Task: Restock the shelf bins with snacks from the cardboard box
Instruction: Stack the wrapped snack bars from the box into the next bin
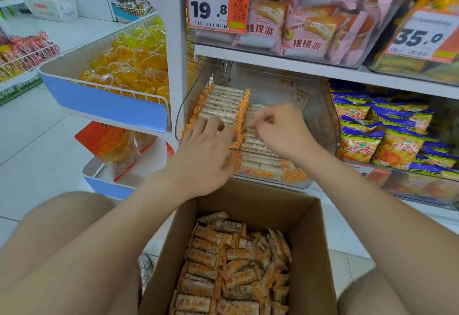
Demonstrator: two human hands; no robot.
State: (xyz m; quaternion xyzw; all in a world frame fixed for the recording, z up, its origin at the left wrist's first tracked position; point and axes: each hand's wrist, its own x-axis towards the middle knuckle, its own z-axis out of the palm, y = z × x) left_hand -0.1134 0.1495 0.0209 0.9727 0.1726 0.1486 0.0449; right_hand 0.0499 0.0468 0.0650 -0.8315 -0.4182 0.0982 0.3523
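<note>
Nearest us, the box (311, 240) holds loose bars (236, 267), directly below both hands. Beyond it, the left hand (207, 148) lies with bent fingers on the left row (223, 104) in the bin (323, 118); we cannot tell its grip. The right hand (282, 132) pinches a bar of the right row. The rows' bars lie crosswise.

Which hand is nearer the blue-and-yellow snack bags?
Right. The right hand is over the clear bin beside the blue-and-yellow snack bags; the left hand is farther left, on the bars.
</note>
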